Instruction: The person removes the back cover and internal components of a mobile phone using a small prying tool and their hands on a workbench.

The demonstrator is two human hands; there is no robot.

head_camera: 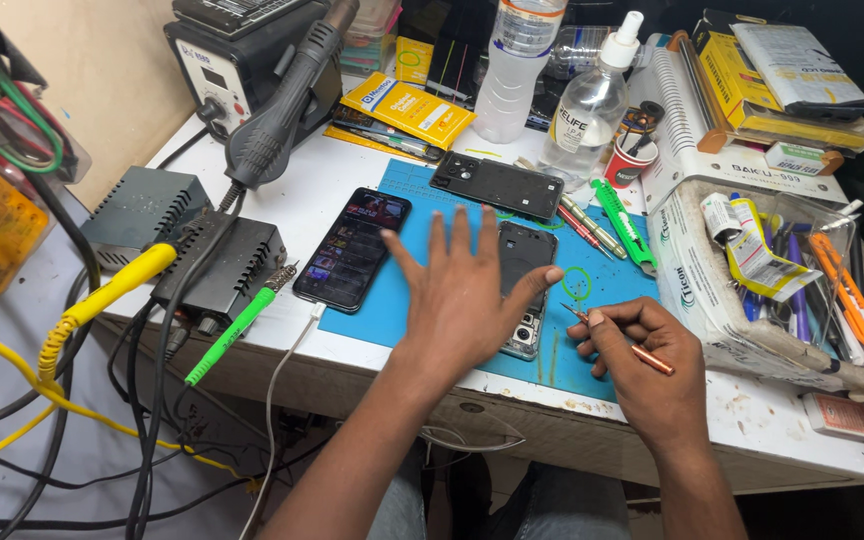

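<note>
So the person's left hand [467,300] is spread flat, fingers splayed wide, hovering over or lightly resting on an opened smartphone [524,285] that lies back-up on the blue work mat [407,300]. It isn't gripping anything, and it's hard to tell if the palm actually touches the phone. The right hand [647,365] is curled closed around a slim copper-coloured screwdriver [624,342], pinched pen-style between thumb and fingers, tip pointing toward the phone's right edge, just beside it.

Handling-wise, the phone looks light, stiff and flat, but with its cover off it's probably fragile. The exposed inner side and the camera cluster near the bottom end aren't places to press on. The long side edges seem like the safest place to hold it. It'd likely slide on a bare table, though the mat should grip it a bit. The driver is thin and light, so a fingertip pinch near the front gives the best control.

Around it: a second phone [352,250] with a lit screen sits to the left with a white cable plugged in, a black back cover [497,185] lies further up the mat, and a green utility knife [624,225] sits to the right of more screwdrivers [587,225].
</note>
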